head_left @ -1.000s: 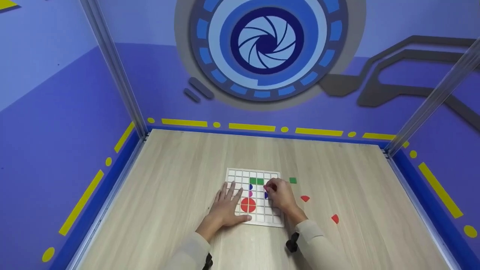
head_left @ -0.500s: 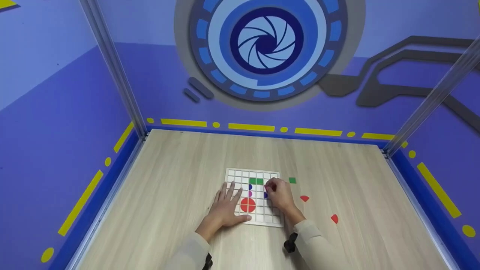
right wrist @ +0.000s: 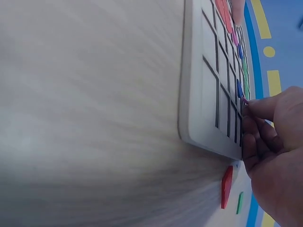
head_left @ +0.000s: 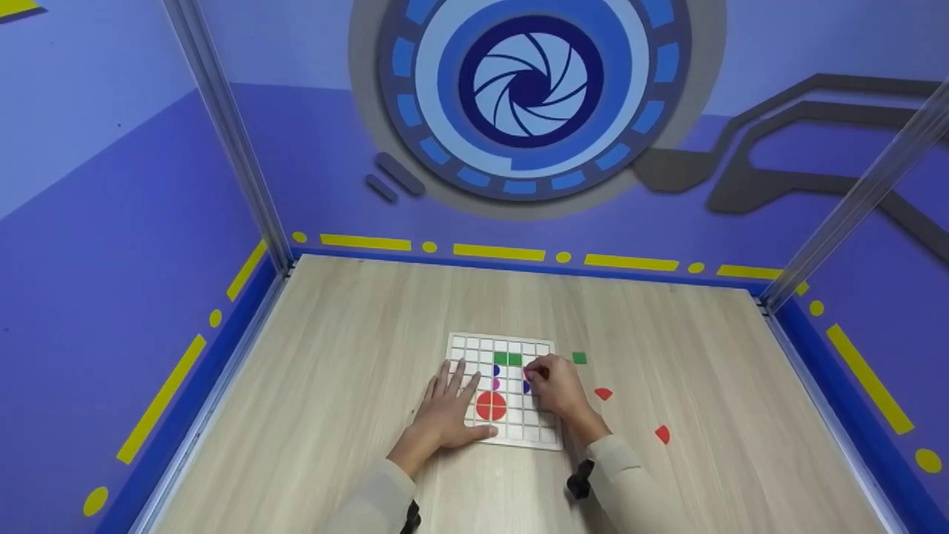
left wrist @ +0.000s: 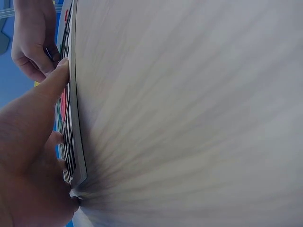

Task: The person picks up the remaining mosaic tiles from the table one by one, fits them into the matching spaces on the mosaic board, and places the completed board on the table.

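A white grid board (head_left: 530, 430) lies on the wooden table. My left hand (head_left: 445, 411) rests spread over its left part, thumb along the near edge. Over the right part, my right hand (head_left: 556, 382) pinches a small pink piece (right wrist: 245, 100) between thumb and fingertips, low against the grid just beyond a blue half-round piece (right wrist: 239, 88). The fingers hide most of the pink piece. Set in the grid are two green squares (head_left: 514, 359), a blue half-round (head_left: 497, 369), a pink half-round (head_left: 496, 384) below it, and a red circle (head_left: 484, 400) made of quarter pieces.
Right of the board lie a loose green square (head_left: 580, 358) and two red quarter pieces, one nearer the board (head_left: 603, 393) and another red quarter (head_left: 663, 434) farther out. Blue-purple panels (head_left: 311, 163) with metal corner posts (head_left: 230, 133) wall the table at the back and sides.
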`<state>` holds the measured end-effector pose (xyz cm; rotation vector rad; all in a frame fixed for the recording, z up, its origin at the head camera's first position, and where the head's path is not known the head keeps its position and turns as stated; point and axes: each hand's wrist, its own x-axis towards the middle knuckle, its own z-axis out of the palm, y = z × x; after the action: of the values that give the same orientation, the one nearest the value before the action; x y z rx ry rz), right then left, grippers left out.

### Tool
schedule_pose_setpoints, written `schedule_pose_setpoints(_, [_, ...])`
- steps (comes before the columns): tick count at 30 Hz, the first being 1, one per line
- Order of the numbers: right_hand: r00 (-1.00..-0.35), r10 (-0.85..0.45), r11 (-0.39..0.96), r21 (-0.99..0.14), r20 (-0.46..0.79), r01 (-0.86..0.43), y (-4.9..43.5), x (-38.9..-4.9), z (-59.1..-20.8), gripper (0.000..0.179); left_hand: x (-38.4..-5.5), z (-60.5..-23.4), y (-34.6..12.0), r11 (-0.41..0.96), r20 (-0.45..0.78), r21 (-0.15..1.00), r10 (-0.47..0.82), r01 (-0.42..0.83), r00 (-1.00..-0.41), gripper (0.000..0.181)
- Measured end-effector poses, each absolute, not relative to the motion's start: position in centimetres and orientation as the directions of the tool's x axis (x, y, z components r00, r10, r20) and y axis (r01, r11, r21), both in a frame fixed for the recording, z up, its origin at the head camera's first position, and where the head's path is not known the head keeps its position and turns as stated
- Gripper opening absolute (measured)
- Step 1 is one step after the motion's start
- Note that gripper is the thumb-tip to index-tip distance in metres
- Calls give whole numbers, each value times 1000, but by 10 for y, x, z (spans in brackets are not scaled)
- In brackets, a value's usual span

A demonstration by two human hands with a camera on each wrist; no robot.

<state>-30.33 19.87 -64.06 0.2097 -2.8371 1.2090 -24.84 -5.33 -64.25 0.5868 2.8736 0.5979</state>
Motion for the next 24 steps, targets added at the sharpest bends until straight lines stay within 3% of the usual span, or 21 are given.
schedule_pose_setpoints(10, [-980, -151, 694, -692, 133, -201, 202, -303, -640, 13, -245, -632, -53, 838, -69, 422, 410, 346, -909, 106])
schedule_pose_setpoints(24, [-986, -136, 695, -699, 99, -166, 200, -301, -634, 10, -245, -631, -53, 839, -68, 419, 411, 348, -909, 105])
